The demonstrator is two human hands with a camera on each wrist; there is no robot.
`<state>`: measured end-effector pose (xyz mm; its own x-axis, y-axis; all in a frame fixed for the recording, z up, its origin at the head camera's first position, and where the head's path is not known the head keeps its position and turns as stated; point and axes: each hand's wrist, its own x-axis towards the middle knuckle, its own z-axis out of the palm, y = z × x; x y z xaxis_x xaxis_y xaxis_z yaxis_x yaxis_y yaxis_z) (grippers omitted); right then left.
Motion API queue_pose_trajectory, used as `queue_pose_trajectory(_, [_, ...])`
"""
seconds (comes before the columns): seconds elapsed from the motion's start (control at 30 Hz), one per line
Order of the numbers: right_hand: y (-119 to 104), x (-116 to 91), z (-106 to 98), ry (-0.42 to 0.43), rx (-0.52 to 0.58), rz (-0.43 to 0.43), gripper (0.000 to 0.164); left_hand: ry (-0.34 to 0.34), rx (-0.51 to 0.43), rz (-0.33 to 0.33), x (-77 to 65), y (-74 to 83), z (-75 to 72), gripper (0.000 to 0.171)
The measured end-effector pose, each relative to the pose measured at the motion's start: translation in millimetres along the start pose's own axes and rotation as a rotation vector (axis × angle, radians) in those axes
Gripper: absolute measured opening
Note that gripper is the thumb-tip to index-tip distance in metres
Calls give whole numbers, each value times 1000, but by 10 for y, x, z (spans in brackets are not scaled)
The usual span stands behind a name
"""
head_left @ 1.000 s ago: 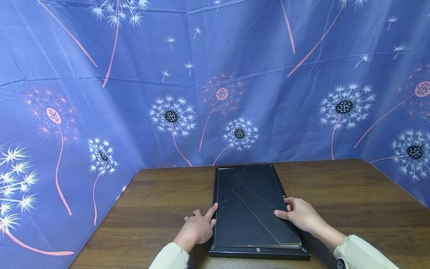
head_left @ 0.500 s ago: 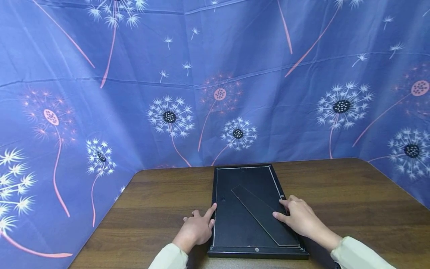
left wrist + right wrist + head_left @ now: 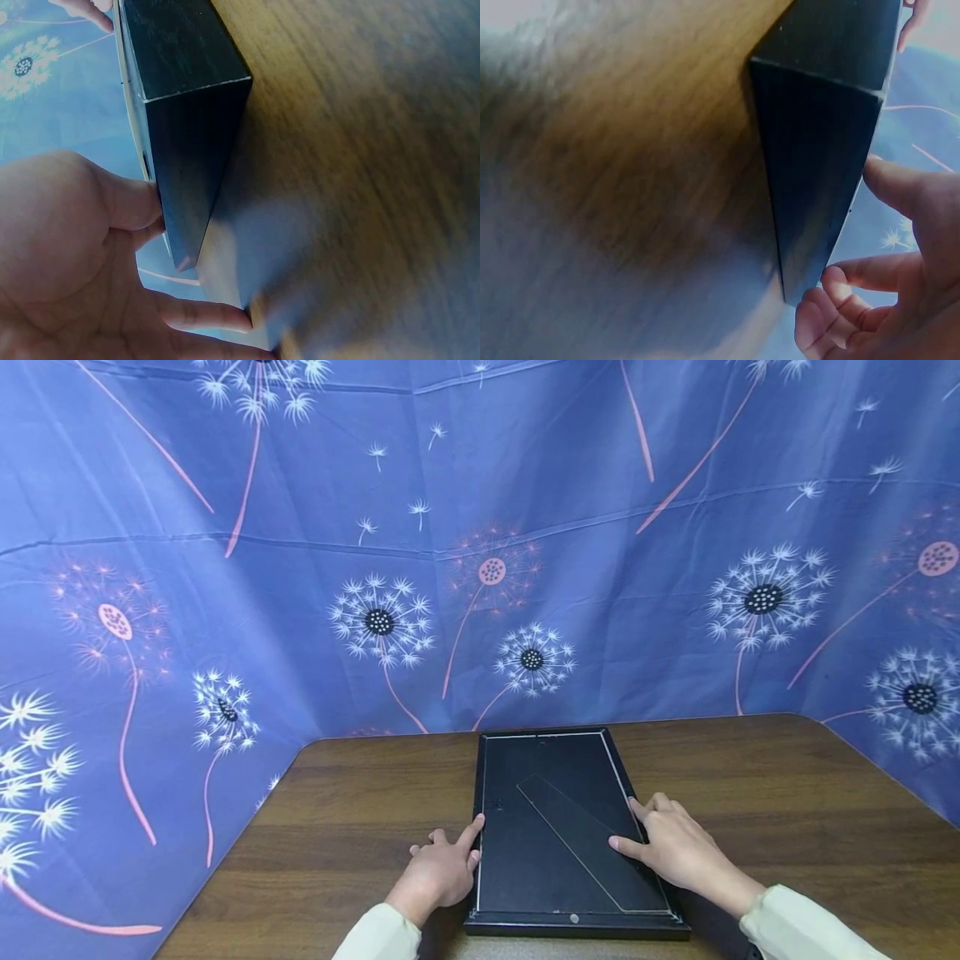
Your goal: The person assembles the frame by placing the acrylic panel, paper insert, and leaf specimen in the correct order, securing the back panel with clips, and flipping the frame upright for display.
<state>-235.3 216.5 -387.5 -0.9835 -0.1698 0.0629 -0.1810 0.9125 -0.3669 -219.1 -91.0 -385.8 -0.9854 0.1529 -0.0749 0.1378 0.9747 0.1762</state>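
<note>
A black picture frame (image 3: 573, 933) lies back side up on the wooden table. Its black backing board (image 3: 513, 860) sits inside the rim, with a thin pale line along the edges. A slanted easel stand (image 3: 581, 831) lies flat on the board. My left hand (image 3: 438, 868) touches the frame's left edge with an extended index finger. My right hand (image 3: 678, 843) rests at the right side, its thumb on the stand area and its index fingertip at the rim. In the right wrist view, the other fingers (image 3: 817, 322) bend loosely beside the frame's side wall.
The wooden table (image 3: 360, 802) extends to both sides of the frame. A blue cloth with dandelion prints (image 3: 450, 485) hangs behind and to the sides of the table. A small metal-coloured dot (image 3: 574, 918) shows on the near rim.
The backing board's raised near-right corner has settled down, and pale gaps now show along its far and right edges. My right index finger has straightened onto the rim. My left hand stays put.
</note>
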Motion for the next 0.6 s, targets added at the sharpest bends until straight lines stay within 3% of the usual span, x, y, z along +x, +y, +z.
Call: queue_pose_trajectory(0.6, [62,39,-26,0,-18,-13,84,24,21,-3,23,34,21,47])
